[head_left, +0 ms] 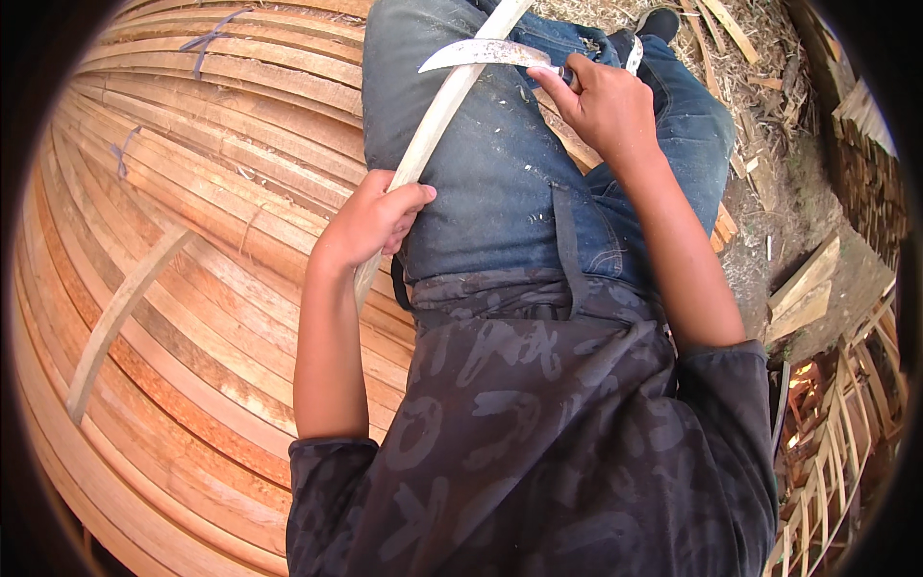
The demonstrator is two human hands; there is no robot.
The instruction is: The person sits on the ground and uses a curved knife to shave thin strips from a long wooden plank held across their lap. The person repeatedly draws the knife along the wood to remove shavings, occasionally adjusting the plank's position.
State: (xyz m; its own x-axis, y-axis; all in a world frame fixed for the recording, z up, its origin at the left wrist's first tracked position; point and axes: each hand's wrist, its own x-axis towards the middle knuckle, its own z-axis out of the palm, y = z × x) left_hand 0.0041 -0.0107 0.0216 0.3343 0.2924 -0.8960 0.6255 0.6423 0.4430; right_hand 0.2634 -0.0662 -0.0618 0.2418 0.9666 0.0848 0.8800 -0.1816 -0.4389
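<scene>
Across our jeans (461, 183), one pale wooden strip (432, 135) slants, our left grip (373, 217) wrapped around its lower part and our right grip (612, 104) closed on a curved knife (481, 53), whose blade lies over the strip's upper stretch. We judge the shaping to be partway, with the blade still at the wood, though how much remains we cannot tell; to our left, long wooden slats (240, 149) lie side by side, some tied together
</scene>
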